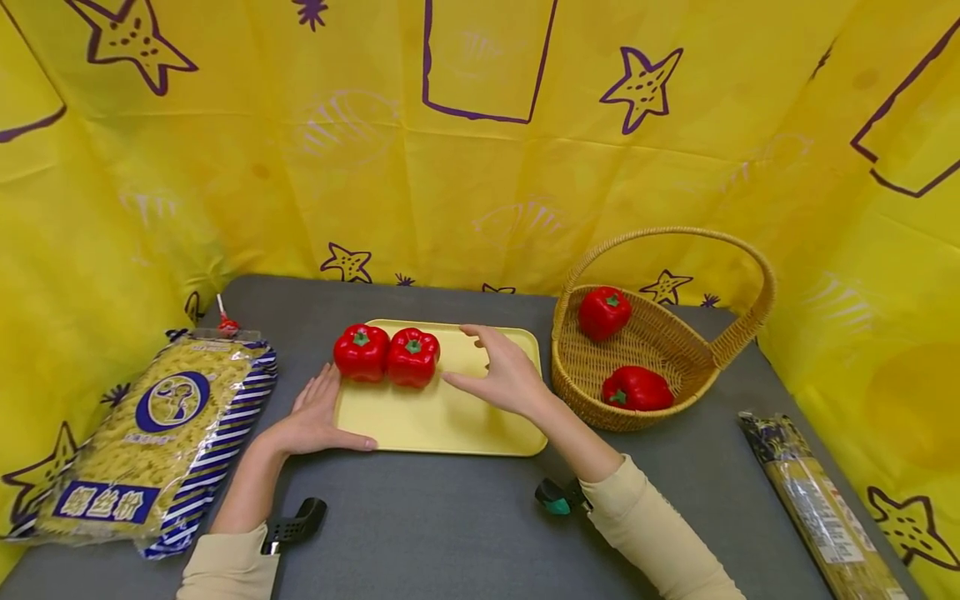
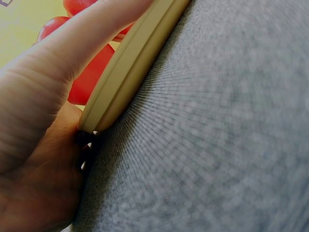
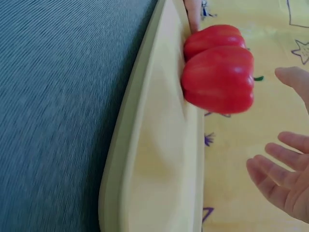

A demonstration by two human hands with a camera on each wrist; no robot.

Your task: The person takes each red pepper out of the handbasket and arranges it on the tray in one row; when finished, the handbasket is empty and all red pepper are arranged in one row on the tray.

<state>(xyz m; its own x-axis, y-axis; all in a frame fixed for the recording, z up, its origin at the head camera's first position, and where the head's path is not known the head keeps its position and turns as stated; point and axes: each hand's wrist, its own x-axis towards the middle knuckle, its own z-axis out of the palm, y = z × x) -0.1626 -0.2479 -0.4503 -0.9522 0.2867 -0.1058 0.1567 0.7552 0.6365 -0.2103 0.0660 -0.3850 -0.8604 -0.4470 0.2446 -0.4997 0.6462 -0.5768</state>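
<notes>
Two red bell peppers, a left one (image 1: 362, 352) and a right one (image 1: 412, 357), stand side by side at the back left of a pale yellow tray (image 1: 450, 429). My left hand (image 1: 313, 421) rests against the tray's left front corner, fingers stretched along the side and thumb on the front rim. In the left wrist view that thumb crosses the tray's edge (image 2: 128, 72). Over the right half of the tray, my right hand (image 1: 506, 375) holds nothing, its thumb and fingers spread apart. The right wrist view shows its fingers (image 3: 280, 179) apart from the nearer pepper (image 3: 219, 79).
Right of the tray stands a wicker basket (image 1: 592, 412) with a tall handle, holding a pepper at the back (image 1: 604, 313) and another in front (image 1: 637, 389). A pasta bag (image 1: 150, 442) lies left, a lollipop (image 1: 227, 323) behind it. A long clear packet (image 1: 817, 508) lies right.
</notes>
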